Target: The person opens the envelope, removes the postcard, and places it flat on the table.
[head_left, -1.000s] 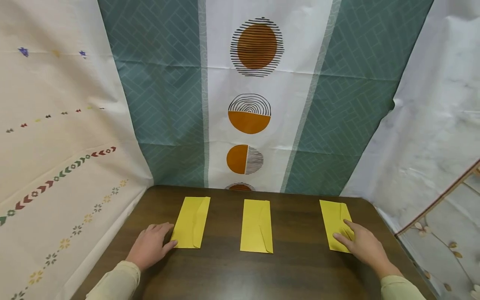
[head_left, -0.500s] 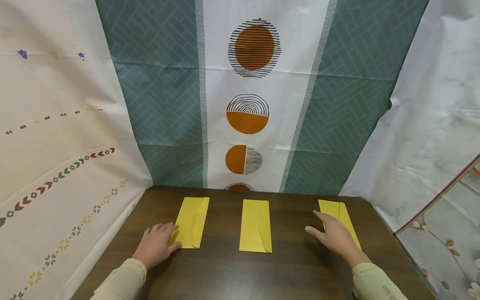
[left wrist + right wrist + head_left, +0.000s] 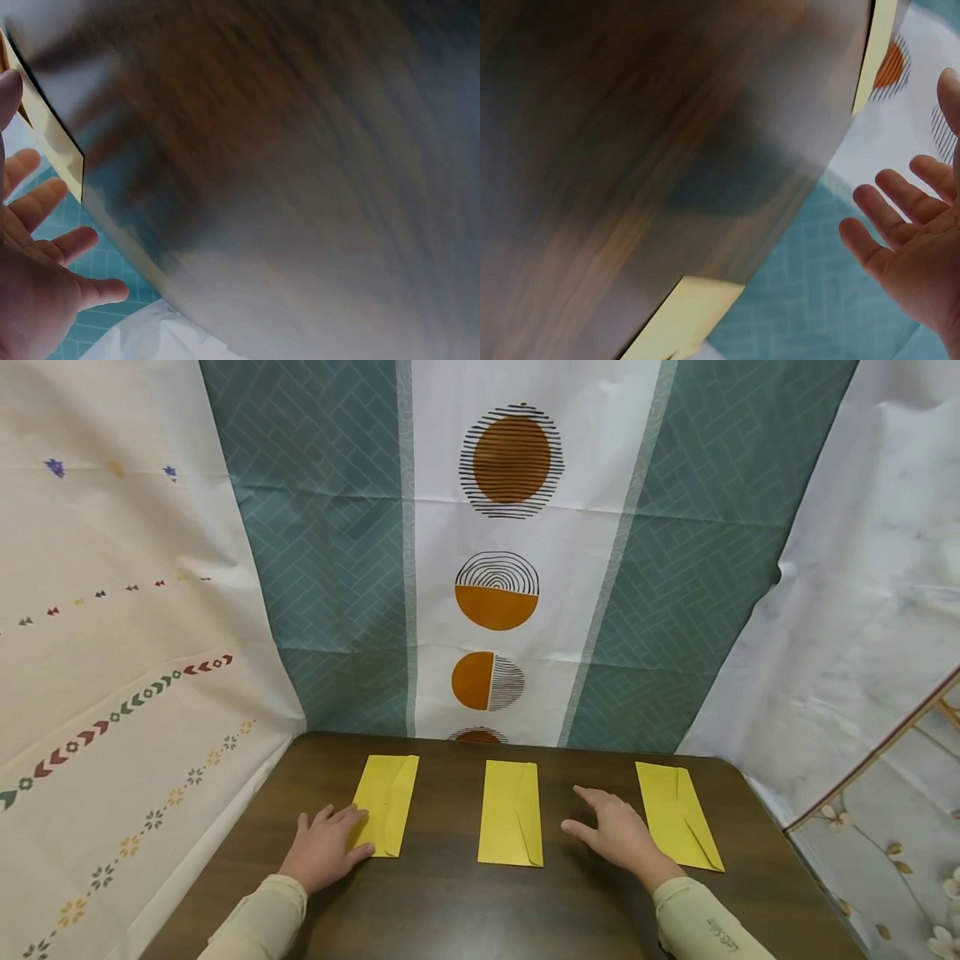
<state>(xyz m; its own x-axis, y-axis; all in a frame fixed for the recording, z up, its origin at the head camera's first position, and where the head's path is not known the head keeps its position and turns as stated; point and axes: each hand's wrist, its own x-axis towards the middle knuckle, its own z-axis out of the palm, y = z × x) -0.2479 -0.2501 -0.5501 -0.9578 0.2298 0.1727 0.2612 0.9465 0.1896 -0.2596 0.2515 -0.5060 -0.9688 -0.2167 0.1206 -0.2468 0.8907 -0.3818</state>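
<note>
Three yellow envelopes lie flat and apart on the dark wooden table: a left envelope point(image 3: 385, 802), a middle envelope point(image 3: 510, 814) and a right envelope point(image 3: 677, 814). Over the lower left edge of the left envelope is my left hand point(image 3: 324, 847), its fingers spread; whether it touches the paper I cannot tell. Between the middle and right envelopes hovers my right hand point(image 3: 617, 833), fingers extended and holding nothing. In the right wrist view its spread fingers point(image 3: 889, 214) show above the table, with parts of two envelopes in sight.
The brown table point(image 3: 450, 910) reaches back to a hanging cloth point(image 3: 337, 568) with green panels and orange circles. A cream patterned cloth point(image 3: 150, 635) hangs on the left, and a white marbled cloth point(image 3: 847, 610) on the right.
My right hand has moved left, off the right envelope, to the gap beside the middle one. My left hand has shifted slightly right, further over the left envelope. The envelopes stay in place.
</note>
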